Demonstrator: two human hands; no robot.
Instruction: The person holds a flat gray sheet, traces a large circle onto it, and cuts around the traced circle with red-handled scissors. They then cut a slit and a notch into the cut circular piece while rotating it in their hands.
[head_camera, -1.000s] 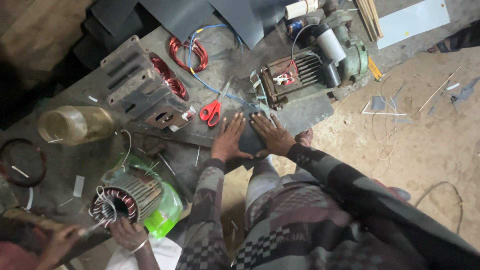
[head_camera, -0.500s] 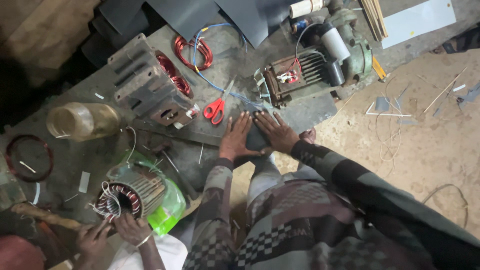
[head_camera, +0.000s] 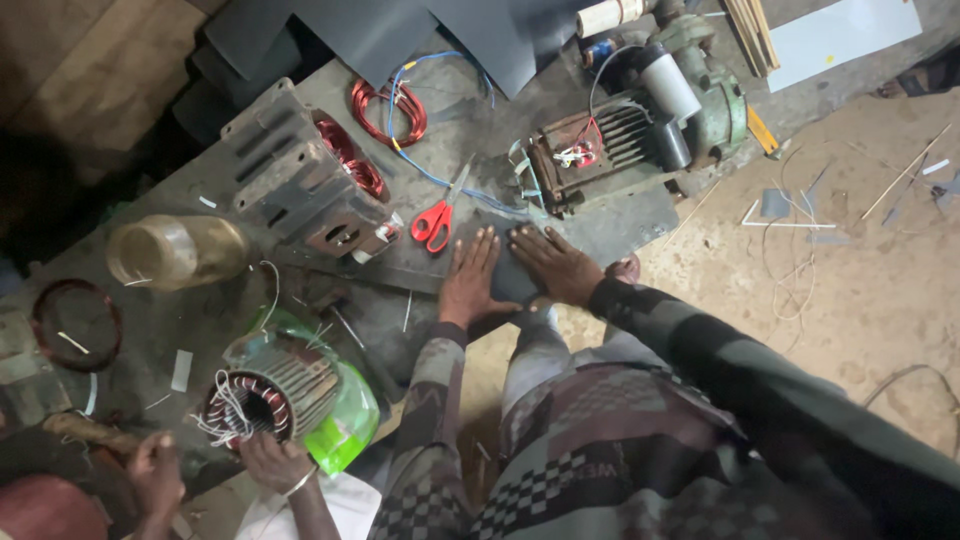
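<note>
We find our left hand (head_camera: 470, 285) and right hand (head_camera: 555, 265) spread flat, gripping nothing, pressing a dark insulation sheet (head_camera: 515, 285) on the counter (head_camera: 250, 330) edge beside red-handled scissors (head_camera: 435, 220), sheet apparently uncut.

Both hands lie flat, side by side, on a sheet (head_camera: 515, 285) at the bench (head_camera: 150, 320) edge: left hand (head_camera: 468, 285), right hand (head_camera: 555, 265). Just beyond the left hand's fingers (head_camera: 485, 240) lie scissors (head_camera: 435, 220). Behind the right hand sits a motor (head_camera: 640, 130). Far left stands a jar (head_camera: 175, 250), with a stator (head_camera: 265, 390) nearer, under another person's hand (head_camera: 272, 462).
</note>
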